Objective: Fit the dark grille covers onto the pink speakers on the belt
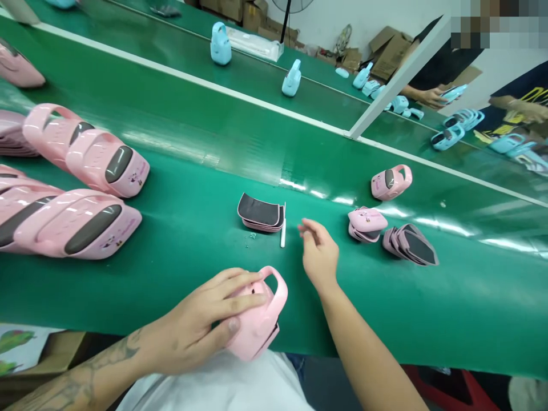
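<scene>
The pink casing (249,334) is nearest, just before the person's white shirt, tilted, its handle loop towards 1 o'clock. The left hand (209,314) is clamped on it from the 9 o'clock side, fingers spread over its upper face and thumb pressed lower down; the casing therefore sits at about 3 o'clock from the back of that hand.

The right hand (320,251) is between 1 and 2 o'clock from the casing, so from there the casing lies at 7 o'clock, clearly apart. Its fingers are loosely bent, with nothing visible between them; whether thumb and fingertips meet is hard to tell.

Just beside those fingertips, at their 9 o'clock, a slim white tool (283,233) lies on the green work surface (192,285), thin end towards 12. Close by its left side is a stack of dark panels (259,212) with pink edges, at 12 o'clock from the casing.

At 2 o'clock fans a pile of dark-faced pieces (411,245), next to a pink-topped pile (367,222); slightly beyond stands another handled casing (390,182). Rows of pink casings (79,222) fill 10 to 11 o'clock.

Farther, past a white rail (235,88), two light-blue casings (221,45) stand near 12, and co-workers' hands (432,97) show between 1 and 2.
</scene>
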Tool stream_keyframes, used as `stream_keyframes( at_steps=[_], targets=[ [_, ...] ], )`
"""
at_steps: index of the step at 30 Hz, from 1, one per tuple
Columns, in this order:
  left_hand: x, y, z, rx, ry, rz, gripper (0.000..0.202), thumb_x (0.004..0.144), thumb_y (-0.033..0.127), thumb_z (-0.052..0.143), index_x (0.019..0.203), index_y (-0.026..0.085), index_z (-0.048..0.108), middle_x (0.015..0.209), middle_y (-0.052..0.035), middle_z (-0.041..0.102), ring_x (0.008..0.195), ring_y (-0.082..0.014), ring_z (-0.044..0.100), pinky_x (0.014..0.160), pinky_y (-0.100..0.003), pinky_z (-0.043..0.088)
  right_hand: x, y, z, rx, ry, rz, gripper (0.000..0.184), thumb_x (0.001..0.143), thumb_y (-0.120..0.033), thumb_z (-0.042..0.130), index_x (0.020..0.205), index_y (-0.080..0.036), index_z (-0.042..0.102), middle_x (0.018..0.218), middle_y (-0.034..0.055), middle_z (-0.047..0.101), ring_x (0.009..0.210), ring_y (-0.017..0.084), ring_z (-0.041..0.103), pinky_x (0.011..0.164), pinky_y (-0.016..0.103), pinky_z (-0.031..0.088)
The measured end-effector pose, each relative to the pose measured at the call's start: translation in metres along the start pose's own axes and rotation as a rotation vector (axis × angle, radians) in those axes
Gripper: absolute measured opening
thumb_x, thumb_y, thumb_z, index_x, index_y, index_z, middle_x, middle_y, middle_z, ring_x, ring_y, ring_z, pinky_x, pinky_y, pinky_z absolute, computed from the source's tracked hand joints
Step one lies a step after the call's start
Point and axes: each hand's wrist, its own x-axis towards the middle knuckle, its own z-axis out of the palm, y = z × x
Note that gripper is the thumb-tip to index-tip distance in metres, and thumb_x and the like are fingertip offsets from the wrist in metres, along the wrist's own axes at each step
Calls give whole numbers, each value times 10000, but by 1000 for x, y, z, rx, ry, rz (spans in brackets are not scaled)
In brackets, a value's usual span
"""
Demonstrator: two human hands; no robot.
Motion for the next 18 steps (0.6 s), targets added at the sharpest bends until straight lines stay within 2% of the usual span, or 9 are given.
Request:
stream_keyframes(
  at_steps=[1, 2, 4, 6, 7, 9, 12, 15, 18],
  targets=[
    [1, -3, 0, -4, -10, 9, 566, 1088, 324, 513, 1641, 443, 506, 1769, -48, 435, 1595, -382, 442, 1290, -618, 378, -17, -6, -14, 19, 9, -60, 390, 1042, -219, 449, 1353, -209, 684, 1168, 152, 795, 994, 271, 806, 891, 496, 689],
    [1, -7, -1, -22, -19, 28, 607, 1063, 375, 577, 1660, 421, 482, 1777, -66, 419, 1618, -403, 409, 1306, -643, 343, -34, -12, -27, 36, 20, -133, 401, 1031, -206, 469, 1381, -229, 662, 1152, 143, 787, 1009, 282, 801, 898, 517, 684],
    [1, -20, -3, -68, -57, 89, 924, 918, 453, 782, 1731, 357, 352, 1803, -122, 354, 1658, -452, 323, 1329, -677, 273, -70, -24, -45, 69, -15, -307, 433, 976, -241, 576, 1398, -294, 659, 1228, 127, 775, 1087, 309, 794, 909, 529, 684],
    [2, -34, -5, -102, -74, 115, 1185, 762, 397, 916, 1756, 314, 275, 1800, -173, 343, 1650, -471, 334, 1324, -667, 296, -97, -33, -48, 61, -124, -501, 558, 922, -282, 652, 1479, -295, 618, 1341, 126, 746, 1185, 316, 775, 947, 508, 691],
    [4, -39, -6, -118, -51, 81, 1197, 723, 353, 944, 1741, 310, 316, 1774, -184, 392, 1620, -464, 395, 1308, -647, 342, -105, -37, -45, 22, -190, -590, 641, 903, -283, 674, 1535, -266, 573, 1418, 143, 712, 1261, 322, 745, 995, 511, 681],
    [9, -44, -6, -198, 61, -51, 1107, 681, 337, 987, 1658, 306, 467, 1679, -173, 532, 1523, -439, 533, 1272, -605, 417, -110, -43, -35, -90, -285, -691, 765, 905, -311, 705, 1623, -202, 462, 1558, 189, 619, 1420, 346, 645, 1115, 553, 620],
    [18, -37, -1, -512, 235, -230, 992, 713, 514, 966, 1580, 277, 548, 1619, -162, 596, 1441, -433, 606, 1219, -573, 476, -94, -54, -25, -222, -346, -661, 909, 950, -473, 743, 1697, -193, 307, 1665, 229, 516, 1550, 387, 510, 1211, 633, 517],
    [19, -20, 9, -799, 287, -276, 809, 861, 598, 825, 1538, 240, 565, 1621, -181, 586, 1427, -424, 614, 1138, -523, 541, -76, -71, -29, -226, -408, -637, 1094, 967, -561, 739, 1750, -141, 102, 1667, 260, 503, 1619, 396, 412, 1270, 675, 424],
    [7, -6, 20, -919, 291, -326, 706, 903, 576, 801, 1480, 231, 584, 1541, -180, 635, 1375, -395, 640, 1090, -501, 557, -72, -92, -35, -162, -463, -617, 1180, 961, -574, 745, 1748, -62, 29, 1642, 294, 499, 1633, 393, 373, 1273, 671, 422]
  ],
)
